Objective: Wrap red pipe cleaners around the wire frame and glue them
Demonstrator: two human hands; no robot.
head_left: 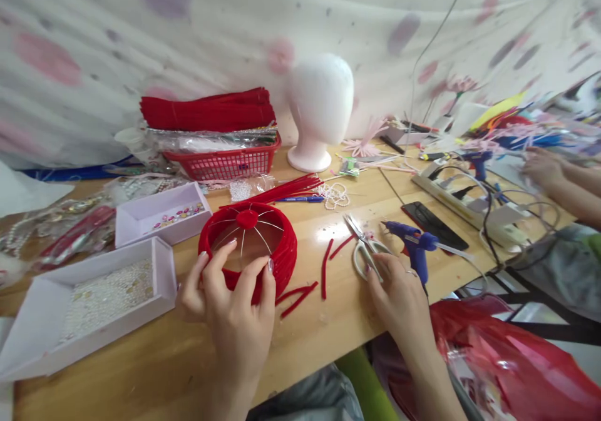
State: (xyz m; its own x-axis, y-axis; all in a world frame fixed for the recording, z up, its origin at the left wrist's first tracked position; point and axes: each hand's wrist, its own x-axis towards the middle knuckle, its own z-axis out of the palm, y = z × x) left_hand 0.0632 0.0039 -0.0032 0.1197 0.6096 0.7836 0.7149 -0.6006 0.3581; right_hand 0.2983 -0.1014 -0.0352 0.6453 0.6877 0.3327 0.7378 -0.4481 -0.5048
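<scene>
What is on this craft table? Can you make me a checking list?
Surface: wooden table, crowded.
Job's things: red fuzzy ring frame with wire spokes; scissors; blue glue gun.
Clutter: cut red stems, bead trays, red basket, white foam head.
Hands: left hand grips the ring's near rim; right hand touches the scissors handles.
Cables: power strip with tangled leads.
Surroundings: dotted curtain; another person's arm at right.
</scene>
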